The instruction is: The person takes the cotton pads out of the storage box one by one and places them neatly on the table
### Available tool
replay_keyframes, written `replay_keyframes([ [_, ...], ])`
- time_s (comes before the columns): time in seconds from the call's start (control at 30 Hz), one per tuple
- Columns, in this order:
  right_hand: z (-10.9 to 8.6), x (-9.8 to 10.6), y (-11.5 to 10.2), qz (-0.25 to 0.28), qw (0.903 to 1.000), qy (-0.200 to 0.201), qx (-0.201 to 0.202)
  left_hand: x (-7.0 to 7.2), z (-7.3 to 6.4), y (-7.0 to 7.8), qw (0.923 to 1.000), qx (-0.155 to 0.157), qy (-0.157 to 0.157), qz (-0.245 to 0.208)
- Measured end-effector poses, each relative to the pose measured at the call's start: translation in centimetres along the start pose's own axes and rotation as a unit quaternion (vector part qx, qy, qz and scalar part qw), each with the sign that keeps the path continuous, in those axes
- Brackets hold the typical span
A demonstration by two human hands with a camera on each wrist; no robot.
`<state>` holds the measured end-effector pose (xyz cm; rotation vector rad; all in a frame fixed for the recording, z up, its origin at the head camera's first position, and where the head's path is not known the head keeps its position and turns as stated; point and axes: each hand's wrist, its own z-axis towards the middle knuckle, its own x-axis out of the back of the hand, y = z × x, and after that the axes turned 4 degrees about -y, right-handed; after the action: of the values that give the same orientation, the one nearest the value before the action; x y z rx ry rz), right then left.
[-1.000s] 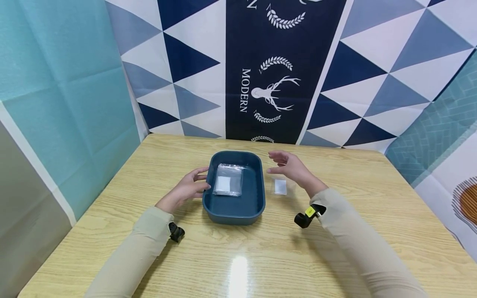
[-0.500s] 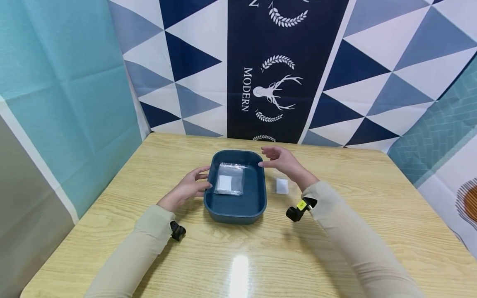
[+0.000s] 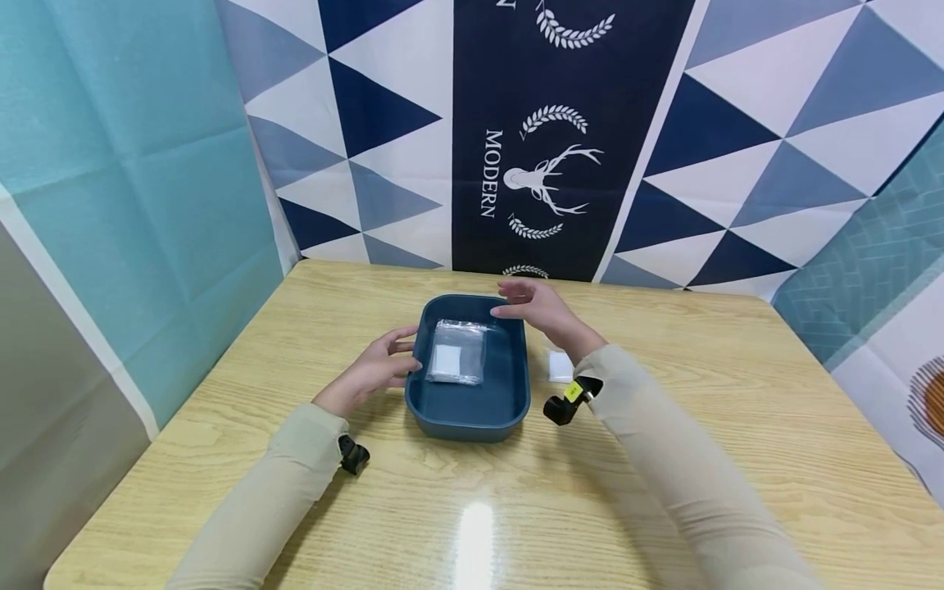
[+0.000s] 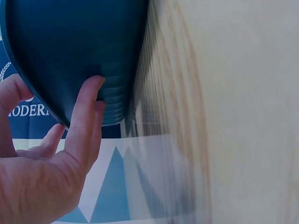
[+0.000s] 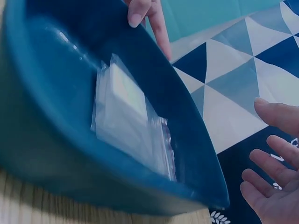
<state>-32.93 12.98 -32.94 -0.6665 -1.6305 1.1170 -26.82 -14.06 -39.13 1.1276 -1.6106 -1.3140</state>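
Observation:
A dark blue plastic bin (image 3: 472,414) stands on the wooden table. Several clear zip bags (image 3: 469,348) with a white rectangle in them lie stacked against its left side. My left hand (image 3: 372,373) holds the bin's left wall, its thumb over the rim and its fingers along the outside; the left wrist view shows fingers (image 4: 84,116) against the outer wall. Above the far right corner of the bin hovers my right hand (image 3: 542,311), fingers spread and holding nothing. In the right wrist view this hand (image 5: 275,172) is apart from the rim.
To the right of the bin, another white rectangle (image 3: 560,366), apparently in a clear bag, lies on the table (image 3: 664,344), partly hidden by my right forearm. A patterned cloth (image 3: 398,123) hangs behind the table's far edge.
My right hand has moved left and away from me, from beside the bin to over its far right corner. My left hand stays on the bin wall.

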Motion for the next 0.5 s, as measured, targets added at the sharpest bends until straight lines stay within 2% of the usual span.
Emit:
replay_keyframes([
  [0.3, 1.4, -1.6, -0.9, 0.02, 0.9998, 0.005, 0.004, 0.2, 0.1, 0.0, 0.9999, -0.002, -0.006, -0.009],
  [0.5, 2.5, -2.9, -1.0, 0.07, 0.9973, 0.014, -0.018, 0.2, 0.1, 0.1, 0.9999, -0.002, -0.009, -0.011],
])
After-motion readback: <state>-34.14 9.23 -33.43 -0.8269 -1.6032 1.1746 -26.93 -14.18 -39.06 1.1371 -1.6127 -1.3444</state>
